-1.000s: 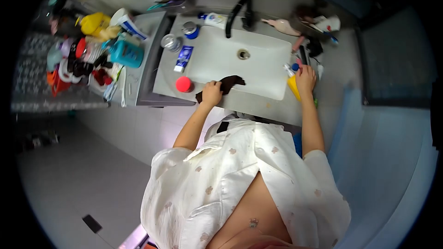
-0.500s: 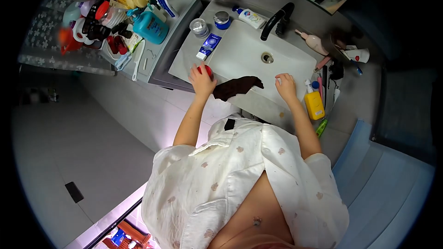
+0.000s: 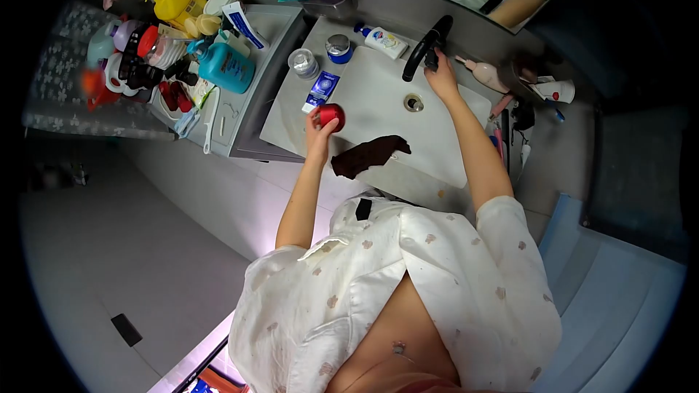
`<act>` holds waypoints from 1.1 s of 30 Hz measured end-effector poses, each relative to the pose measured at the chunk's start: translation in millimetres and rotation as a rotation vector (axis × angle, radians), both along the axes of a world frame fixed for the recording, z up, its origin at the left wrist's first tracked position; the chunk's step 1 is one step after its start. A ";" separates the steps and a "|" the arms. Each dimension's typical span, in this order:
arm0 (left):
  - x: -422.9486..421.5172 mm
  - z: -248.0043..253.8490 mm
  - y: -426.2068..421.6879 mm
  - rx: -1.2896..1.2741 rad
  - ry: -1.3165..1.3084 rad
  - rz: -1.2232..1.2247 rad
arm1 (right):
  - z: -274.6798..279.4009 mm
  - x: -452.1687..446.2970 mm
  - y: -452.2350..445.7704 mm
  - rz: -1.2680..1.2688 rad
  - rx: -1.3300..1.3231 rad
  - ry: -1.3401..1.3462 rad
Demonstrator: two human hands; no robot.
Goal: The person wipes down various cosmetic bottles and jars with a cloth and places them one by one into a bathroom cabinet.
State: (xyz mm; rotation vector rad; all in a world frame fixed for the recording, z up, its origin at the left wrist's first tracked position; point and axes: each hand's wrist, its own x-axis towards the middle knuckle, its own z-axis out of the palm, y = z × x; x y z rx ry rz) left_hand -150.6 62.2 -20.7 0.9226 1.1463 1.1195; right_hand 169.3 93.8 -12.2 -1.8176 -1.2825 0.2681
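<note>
We have the glossy red, round container (image 3: 333, 116) in our left hand (image 3: 317, 140), held above the near-left part of the white rectangular basin (image 3: 378, 87), with thumb and fingers clamped on its side. It looks rigid, small and probably light; its smooth surface could turn slippery if wet, so the broad side seems the best place to take hold, fingers spread around it. Just to the right of that hand and nearer our body, a dark brown, soft-looking cloth (image 3: 370, 156) lies spread over the basin's near rim; it would likely fold limply, so we judge it best gathered from the middle. Just beyond the same hand rests a blue-and-white squeeze tube (image 3: 322, 89), and farther beyond it, on the grey tabletop (image 3: 282, 118), stand a clear round jar (image 3: 303, 63), a blue jar with a silver lid (image 3: 338, 49) and a white plastic bottle (image 3: 386, 42). Our right hand (image 3: 442, 81) is up at the black curved faucet (image 3: 428, 46), its fingers at the handle; we cannot tell how tightly they close, since the handle and the hand overlap. Our right forearm cuts off part of the basin's side, the red container's underside is out of sight, its label unreadable, and whether water runs is hard to make out.
</note>
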 end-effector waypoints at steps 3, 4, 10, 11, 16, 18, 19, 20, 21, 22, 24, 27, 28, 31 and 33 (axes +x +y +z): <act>32.1 0.7 16.4 -0.164 -0.468 -0.174 | -6.7 3.0 19.7 0.028 -0.119 -0.061; 42.7 -1.3 20.5 -0.197 -0.542 -0.235 | -1.2 3.5 20.1 0.025 -0.188 -0.048; 87.9 -15.9 35.2 -0.361 -0.662 -0.415 | 17.7 5.2 13.2 0.050 -0.245 -0.026; 91.6 -19.1 37.6 -0.371 -0.661 -0.426 | 21.5 4.2 12.3 0.049 -0.276 -0.011; 101.4 -20.9 44.6 -0.525 -0.759 -0.518 | 15.7 2.3 8.9 0.044 -0.268 -0.020; 105.0 -18.6 47.2 -0.541 -0.752 -0.532 | 13.3 1.6 8.6 0.045 -0.229 -0.022; 107.6 -18.3 49.3 -0.551 -0.747 -0.543 | 14.5 1.7 8.8 0.045 -0.237 -0.023; 110.6 -19.0 50.6 -0.554 -0.747 -0.548 | 15.7 1.7 8.6 0.045 -0.245 -0.026; 114.3 -20.4 51.6 -0.539 -0.686 -0.555 | 16.5 1.8 8.7 0.039 -0.246 -0.026; 118.1 -21.6 52.6 -0.523 -0.626 -0.562 | 17.2 1.8 8.8 0.041 -0.273 -0.025; 125.2 -21.1 55.7 -0.500 -0.577 -0.586 | 19.6 0.3 8.3 0.037 -0.301 -0.024; 136.5 -14.1 61.5 -0.469 -0.450 -0.637 | 19.7 -2.4 5.5 0.011 -0.320 -0.007; 141.1 -11.0 63.2 -0.462 -0.372 -0.663 | 16.4 -2.8 4.5 0.018 -0.277 0.001; 164.7 5.7 63.5 -0.357 0.010 -0.694 | 9.7 -2.3 3.7 0.019 -0.203 0.011; 177.6 3.1 67.4 -0.217 0.075 -0.741 | 10.1 0.0 3.7 0.031 -0.209 0.021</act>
